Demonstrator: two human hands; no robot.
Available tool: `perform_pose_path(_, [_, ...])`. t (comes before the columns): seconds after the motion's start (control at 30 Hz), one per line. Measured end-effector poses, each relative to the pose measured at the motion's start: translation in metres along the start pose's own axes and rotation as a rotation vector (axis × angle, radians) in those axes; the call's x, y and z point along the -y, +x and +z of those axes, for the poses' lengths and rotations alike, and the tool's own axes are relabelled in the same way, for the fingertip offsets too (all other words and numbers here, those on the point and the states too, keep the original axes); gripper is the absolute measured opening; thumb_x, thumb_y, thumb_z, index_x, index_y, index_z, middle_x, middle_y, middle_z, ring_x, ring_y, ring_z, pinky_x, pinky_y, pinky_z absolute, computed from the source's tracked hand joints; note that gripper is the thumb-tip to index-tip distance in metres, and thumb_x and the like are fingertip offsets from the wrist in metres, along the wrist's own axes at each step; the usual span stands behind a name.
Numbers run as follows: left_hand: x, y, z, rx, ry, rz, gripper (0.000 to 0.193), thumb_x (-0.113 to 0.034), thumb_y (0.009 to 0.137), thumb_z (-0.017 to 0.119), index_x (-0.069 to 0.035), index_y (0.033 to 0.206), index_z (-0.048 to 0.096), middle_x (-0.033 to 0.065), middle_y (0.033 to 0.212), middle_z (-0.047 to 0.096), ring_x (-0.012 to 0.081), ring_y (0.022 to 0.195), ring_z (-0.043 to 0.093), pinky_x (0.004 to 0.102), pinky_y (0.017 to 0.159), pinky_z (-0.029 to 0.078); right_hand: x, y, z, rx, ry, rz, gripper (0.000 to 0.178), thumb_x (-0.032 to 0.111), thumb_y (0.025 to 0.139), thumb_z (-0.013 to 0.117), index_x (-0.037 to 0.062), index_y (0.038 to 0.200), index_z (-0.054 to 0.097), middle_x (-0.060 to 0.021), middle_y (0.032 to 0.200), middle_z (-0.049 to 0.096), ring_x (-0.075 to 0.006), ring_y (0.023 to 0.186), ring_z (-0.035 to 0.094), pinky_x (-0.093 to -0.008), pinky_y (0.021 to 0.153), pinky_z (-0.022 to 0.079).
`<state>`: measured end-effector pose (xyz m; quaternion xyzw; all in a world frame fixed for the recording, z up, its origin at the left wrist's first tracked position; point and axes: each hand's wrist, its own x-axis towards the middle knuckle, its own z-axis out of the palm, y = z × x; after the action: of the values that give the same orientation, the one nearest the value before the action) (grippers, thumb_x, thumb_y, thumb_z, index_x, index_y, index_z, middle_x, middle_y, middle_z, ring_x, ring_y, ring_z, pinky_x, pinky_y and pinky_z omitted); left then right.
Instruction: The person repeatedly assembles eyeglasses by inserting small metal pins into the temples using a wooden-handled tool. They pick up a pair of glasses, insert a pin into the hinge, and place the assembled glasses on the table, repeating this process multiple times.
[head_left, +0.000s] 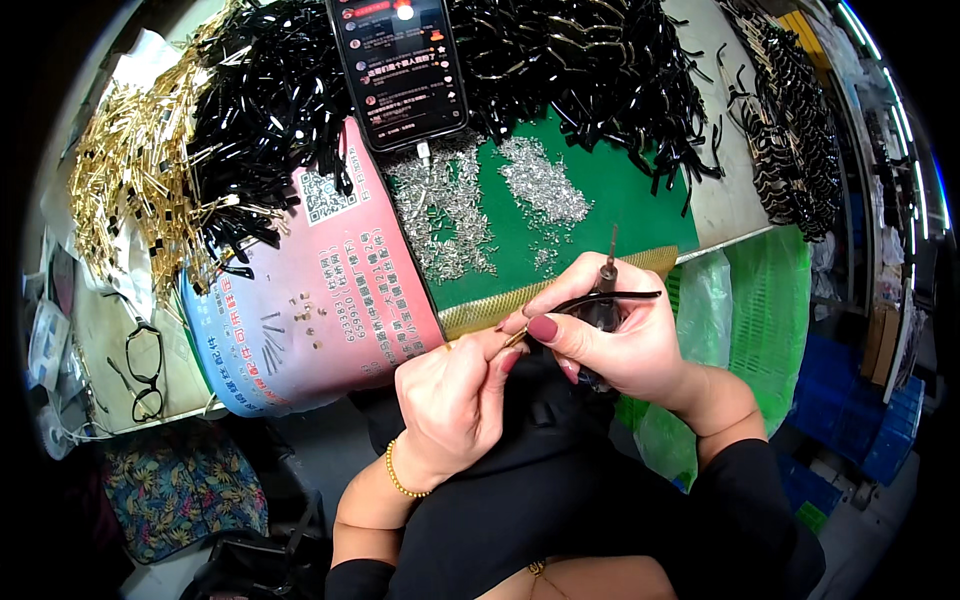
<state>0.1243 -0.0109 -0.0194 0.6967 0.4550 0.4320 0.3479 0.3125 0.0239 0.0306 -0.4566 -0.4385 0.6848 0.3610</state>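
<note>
In front of my body, my left hand (450,400) is closed in a pinch around a small gold-coloured part at the end of an eyeglass temple. The temple's black curved tip (605,296) extends to the right, across my right hand (640,350). That hand's thumb and index finger grip the temple close to my left fingertips. A screwdriver (608,272) with a dark handle is also held in my right hand, its thin shaft pointing up and away from me. My fingers hide the joint between the gold part and the temple.
Silver screws (445,210) and smaller silver pieces (540,180) lie on a green mat (510,275). Black temples (270,90), gold temples (130,170) and dark frames (790,130) form piles around it. A phone (410,90) stands behind; eyeglasses (145,355) lie left. A green basket (765,310) is at right.
</note>
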Motion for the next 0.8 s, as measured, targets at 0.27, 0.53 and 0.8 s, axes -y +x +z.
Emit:
perform_pose_path(0.27, [0.007,-0.007,-0.01,-0.018,-0.248,-0.395,0.018,-0.01,0.108,0.048,0.002,0.119,0.057,0.0133,0.093,0.075,0.0182,0.081,0.071,0.0305,0.079,0.054,0.015,-0.001,-0.062,0.102,-1.323,-0.207,0.034,0.011,0.093,0.064,0.0047,0.124,0.051,-0.0135,0.099,0.054,-0.0323,0.079,0.067,-0.0418,0.063,0.054])
perform_pose_path(0.53, [-0.005,0.009,0.012,0.055,-0.552,-0.501,0.021,-0.004,0.109,0.039,-0.001,0.13,0.039,0.0273,0.136,0.058,0.0052,0.058,0.049,0.0219,0.056,0.056,0.013,0.0,-0.064,0.187,-1.541,-0.256,0.044,0.012,0.093,0.063,0.0204,0.136,0.058,-0.0112,0.091,0.053,-0.0241,0.069,0.067,-0.0352,0.05,0.051])
perform_pose_path(0.8, [-0.004,0.022,0.022,0.146,-0.441,-0.45,0.023,-0.003,0.109,0.04,-0.001,0.131,0.038,0.0237,0.142,0.055,0.0064,0.064,0.054,0.0245,0.063,0.059,0.014,0.005,-0.064,0.188,-1.53,-0.21,0.045,0.012,0.092,0.066,0.0238,0.135,0.06,-0.0098,0.092,0.054,-0.0254,0.065,0.065,-0.0366,0.053,0.052])
